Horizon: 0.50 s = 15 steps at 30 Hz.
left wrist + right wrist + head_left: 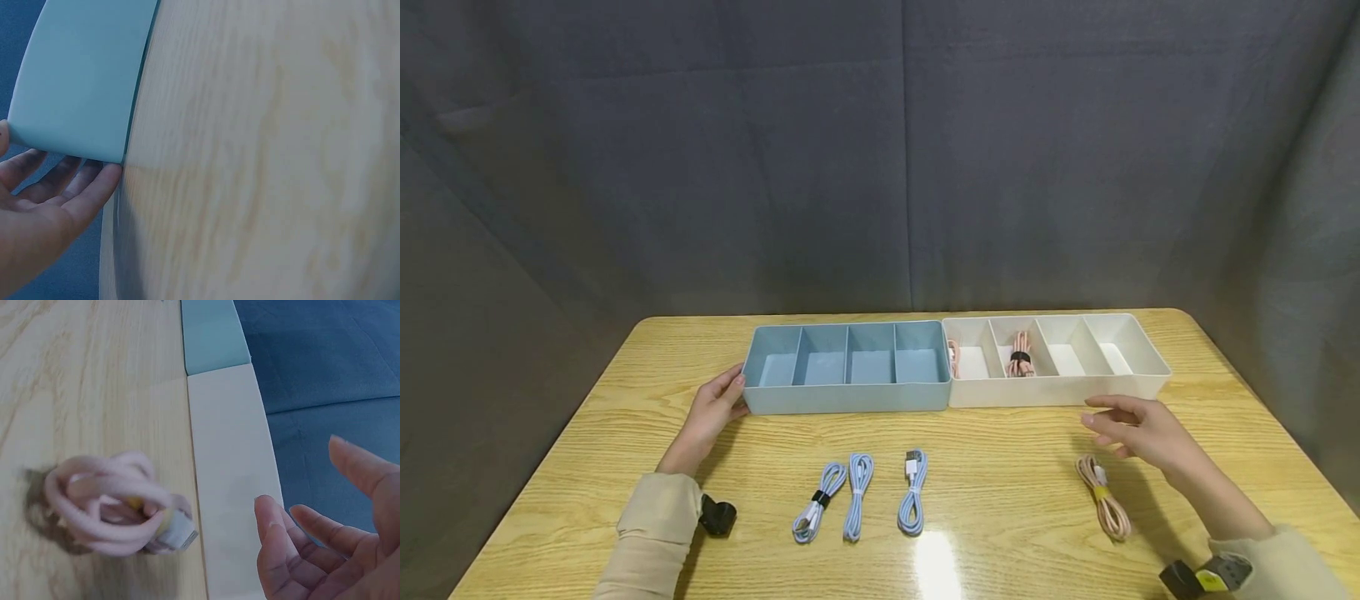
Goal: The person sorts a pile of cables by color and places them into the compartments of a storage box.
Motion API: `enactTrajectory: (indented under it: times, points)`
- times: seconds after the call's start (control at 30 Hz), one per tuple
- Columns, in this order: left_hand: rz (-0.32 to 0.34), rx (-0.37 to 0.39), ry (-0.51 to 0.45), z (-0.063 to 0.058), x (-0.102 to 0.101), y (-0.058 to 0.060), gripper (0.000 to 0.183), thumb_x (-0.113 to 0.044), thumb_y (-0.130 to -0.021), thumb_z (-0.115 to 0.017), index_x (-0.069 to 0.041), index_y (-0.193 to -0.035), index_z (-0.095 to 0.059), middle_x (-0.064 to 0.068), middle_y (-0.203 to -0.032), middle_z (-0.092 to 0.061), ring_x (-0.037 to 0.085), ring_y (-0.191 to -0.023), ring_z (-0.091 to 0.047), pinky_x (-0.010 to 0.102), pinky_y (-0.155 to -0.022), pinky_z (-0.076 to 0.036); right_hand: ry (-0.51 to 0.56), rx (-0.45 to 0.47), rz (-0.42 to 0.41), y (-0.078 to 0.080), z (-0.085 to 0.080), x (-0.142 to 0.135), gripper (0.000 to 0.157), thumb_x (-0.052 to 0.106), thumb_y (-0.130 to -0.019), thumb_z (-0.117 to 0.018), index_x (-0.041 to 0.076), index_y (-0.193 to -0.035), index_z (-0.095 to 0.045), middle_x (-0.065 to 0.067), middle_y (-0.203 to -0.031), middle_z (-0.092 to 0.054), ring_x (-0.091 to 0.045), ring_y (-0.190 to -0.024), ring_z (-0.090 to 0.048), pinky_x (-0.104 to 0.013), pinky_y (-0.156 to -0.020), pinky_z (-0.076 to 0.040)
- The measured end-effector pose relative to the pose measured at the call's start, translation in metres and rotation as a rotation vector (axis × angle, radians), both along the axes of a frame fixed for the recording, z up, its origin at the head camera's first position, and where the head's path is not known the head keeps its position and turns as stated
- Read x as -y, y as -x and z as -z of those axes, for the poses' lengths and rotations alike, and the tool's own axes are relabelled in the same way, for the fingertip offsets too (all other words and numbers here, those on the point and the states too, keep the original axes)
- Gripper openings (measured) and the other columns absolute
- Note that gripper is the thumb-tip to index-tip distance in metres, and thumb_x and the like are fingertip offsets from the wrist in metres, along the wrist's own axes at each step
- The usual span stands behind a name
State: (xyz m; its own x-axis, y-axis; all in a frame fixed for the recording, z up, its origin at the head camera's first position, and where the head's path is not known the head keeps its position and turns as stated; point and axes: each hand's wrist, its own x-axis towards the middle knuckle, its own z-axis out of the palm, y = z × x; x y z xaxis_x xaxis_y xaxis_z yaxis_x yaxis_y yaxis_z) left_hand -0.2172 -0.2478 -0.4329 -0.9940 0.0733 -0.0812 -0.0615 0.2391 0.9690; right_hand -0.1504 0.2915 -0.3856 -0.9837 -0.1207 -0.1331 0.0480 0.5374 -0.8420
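My left hand (713,414) touches the left end of a blue divided organizer box (850,398); in the left wrist view its fingertips (111,172) rest against the box's end wall. My right hand (1138,429) is held over the table in front of the white divided box (1060,390), fingers spread and loosely bent, holding nothing. Just below it lies a coiled pinkish-beige cable (1111,512) with a yellow tie, its metal plug (180,534) visible in the right wrist view. Two pink cables sit in the white box: one (1020,354) in the second compartment, another (954,358) in the leftmost, partly hidden.
Three coiled light-blue cables lie in front of the blue box: one with a black tie (820,502), a middle one (858,496), and one with a white plug (913,492). The boxes stand end to end along the wooden table's (1000,467) back, before a dark curtain (880,167).
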Motion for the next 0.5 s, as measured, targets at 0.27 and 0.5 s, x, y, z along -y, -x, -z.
enactTrajectory:
  times: [0.27,0.5]
  points:
    - [-0.003,-0.003,-0.005,-0.001,-0.001,0.002,0.053,-0.027,-0.101,-0.031,0.002,-0.143,-0.020,0.025,-0.143,-0.025,0.037,-0.125,-0.034,0.046,-0.098,-0.036,0.006,0.065,-0.015,-0.007,0.008,-0.010,0.060,0.027,-0.090,-0.059,-0.013,-0.129,-0.039,-0.019,-0.109,-0.059,-0.018,-0.082,-0.062,-0.033,-0.062,-0.052]
    - [-0.007,-0.003,0.007,0.000,-0.001,0.000,0.052,-0.026,-0.101,-0.031,0.001,-0.143,-0.019,0.025,-0.142,-0.027,0.038,-0.123,-0.037,0.046,-0.098,-0.037,0.010,0.094,-0.029,-0.010,0.009,-0.018,0.062,0.028,-0.090,-0.058,-0.013,-0.131,-0.036,-0.024,-0.115,-0.054,-0.021,-0.082,-0.062,-0.034,-0.064,-0.052]
